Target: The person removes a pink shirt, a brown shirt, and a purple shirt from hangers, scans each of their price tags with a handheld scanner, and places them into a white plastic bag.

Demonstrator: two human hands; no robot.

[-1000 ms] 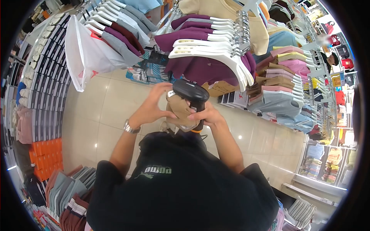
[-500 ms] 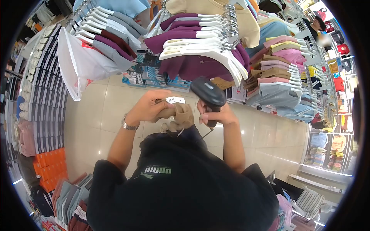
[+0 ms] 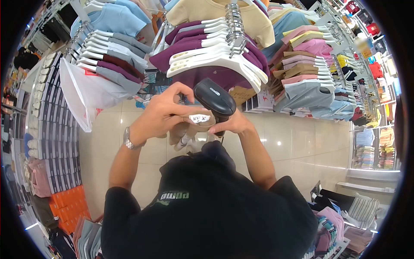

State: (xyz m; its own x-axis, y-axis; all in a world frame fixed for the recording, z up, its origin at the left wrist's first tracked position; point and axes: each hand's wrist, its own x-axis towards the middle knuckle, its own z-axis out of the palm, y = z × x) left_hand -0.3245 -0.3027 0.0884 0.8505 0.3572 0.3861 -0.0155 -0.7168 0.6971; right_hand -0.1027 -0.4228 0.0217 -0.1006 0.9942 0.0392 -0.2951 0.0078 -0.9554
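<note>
A tan garment (image 3: 205, 124) with a white label (image 3: 199, 118) at its neck hangs from my left hand (image 3: 161, 113), whose thumb and fingers pinch the cloth beside the label. My right hand (image 3: 233, 123) is wrapped round the handle of a black handheld scanner (image 3: 214, 98), and its thumb lies close to the cloth. The scanner's head is directly above and right of the label. Part of the garment hangs below my hands, near the front of my black shirt.
Purple shirts (image 3: 177, 51) on white hangers (image 3: 211, 62) hang in front. A white plastic bag (image 3: 88, 93) is at the left rack, with orange boxes (image 3: 71, 207) below left. More shirts (image 3: 308, 95) hang at the right above the tiled floor (image 3: 293, 142).
Both hands have moved up in the view with the garment and scanner. The scanner has shifted left, nearer the label, and my left hand has spread its upper fingers.
</note>
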